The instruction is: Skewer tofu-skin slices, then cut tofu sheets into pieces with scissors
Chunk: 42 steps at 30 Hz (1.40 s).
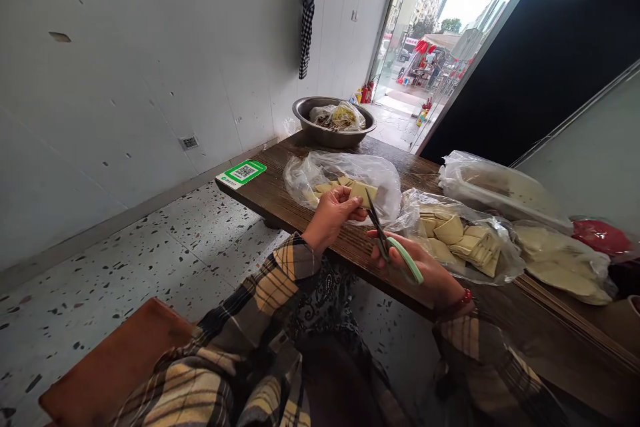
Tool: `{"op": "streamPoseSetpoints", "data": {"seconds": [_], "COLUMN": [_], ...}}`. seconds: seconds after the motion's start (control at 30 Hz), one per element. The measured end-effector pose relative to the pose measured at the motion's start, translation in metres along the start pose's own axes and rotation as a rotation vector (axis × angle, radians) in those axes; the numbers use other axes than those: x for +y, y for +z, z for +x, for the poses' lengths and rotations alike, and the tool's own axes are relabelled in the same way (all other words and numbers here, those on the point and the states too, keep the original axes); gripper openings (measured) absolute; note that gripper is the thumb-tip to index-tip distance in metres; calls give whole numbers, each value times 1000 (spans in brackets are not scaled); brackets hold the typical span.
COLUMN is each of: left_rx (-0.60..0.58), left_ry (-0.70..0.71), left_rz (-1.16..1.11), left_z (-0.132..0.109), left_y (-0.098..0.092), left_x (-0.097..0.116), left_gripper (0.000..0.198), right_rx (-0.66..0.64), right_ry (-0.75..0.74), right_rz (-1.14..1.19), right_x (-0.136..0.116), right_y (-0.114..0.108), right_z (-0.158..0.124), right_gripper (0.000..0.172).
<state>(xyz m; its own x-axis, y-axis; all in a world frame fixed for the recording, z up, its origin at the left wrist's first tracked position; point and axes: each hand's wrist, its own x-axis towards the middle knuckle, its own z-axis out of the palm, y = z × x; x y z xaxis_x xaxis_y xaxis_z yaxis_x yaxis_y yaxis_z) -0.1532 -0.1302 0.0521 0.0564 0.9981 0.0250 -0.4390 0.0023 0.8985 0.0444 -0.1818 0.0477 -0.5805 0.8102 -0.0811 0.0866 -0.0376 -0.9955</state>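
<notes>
My left hand (334, 215) pinches a yellowish tofu sheet piece (362, 192) over a clear plastic bag (310, 177) on the dark wooden table (280, 203). My right hand (425, 270) grips scissors with green handles (406, 258); their blades (375, 220) point up at the held piece and touch its edge. Several cut squares lie inside that bag. To the right, a second plastic bag holds a pile of folded tofu sheets (463, 240).
A metal basin (334, 121) with a bag of skewers stands at the table's far end. A green QR card (241, 173) lies on the left corner. Bagged trays (500, 187) and a red item (600, 237) sit at right. A wooden stool (115, 360) is at lower left.
</notes>
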Motion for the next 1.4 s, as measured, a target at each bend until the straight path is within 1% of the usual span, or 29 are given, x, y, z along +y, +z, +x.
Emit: {"op": "streamPoseSetpoints", "data": {"seconds": [0.17,0.33,0.47,0.6,0.87,1.1,1.23,1.4], "left_rx": [6,2,-9,-20,-4,-19,-36,-60], "left_ry": [1,12,11,5,-9,6,-5,10], "left_rz": [17,9,12,-3,2,32,55,64], "left_z": [4,8,9,9,9,10,10,11], "left_y": [-3,-8,-10,-9,-7,-8,-8,-11], "left_x": [1,2,2,0,-3,-2,0,3], "left_gripper": [14,19,24,23,26,26,26,27], "right_rx": [15,19,18,-4,25,76,111,98], "right_ry": [13,11,20,22,37,95,118,78], "right_rz": [-21,-24,-24,-39,-32,-28,-61,-177], "right_x": [-1,0,-1,-1,-2,4,2,-2], "right_y": [-1,0,-2,-3,0,-3,-4,-9], "right_z": [5,8,10,12,10,10,8,9], "right_gripper": [50,51,47,44,51,57,58,53]}}
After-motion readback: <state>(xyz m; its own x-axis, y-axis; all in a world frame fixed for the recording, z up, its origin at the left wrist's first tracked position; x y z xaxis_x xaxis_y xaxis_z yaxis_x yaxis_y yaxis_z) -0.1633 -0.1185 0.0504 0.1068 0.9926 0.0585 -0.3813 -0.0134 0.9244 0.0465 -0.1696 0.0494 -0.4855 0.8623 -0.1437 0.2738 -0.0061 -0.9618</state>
